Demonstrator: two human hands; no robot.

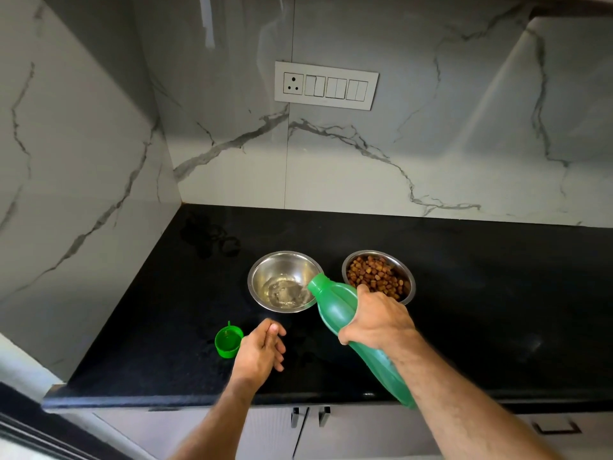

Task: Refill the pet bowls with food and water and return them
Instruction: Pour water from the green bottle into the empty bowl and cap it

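Two steel bowls stand side by side on the black counter. The left bowl has a little water in its bottom. The right bowl is full of brown kibble. My right hand grips a green plastic bottle, tilted with its open mouth over the left bowl's right rim. The bottle's green cap lies upside down on the counter, front left. My left hand hovers just right of the cap, fingers loosely curled, holding nothing.
Marble-patterned walls close the counter at the back and left. A switch and socket panel is on the back wall. A wet patch shows behind the left bowl. Cabinet doors with handles sit below the counter's front edge.
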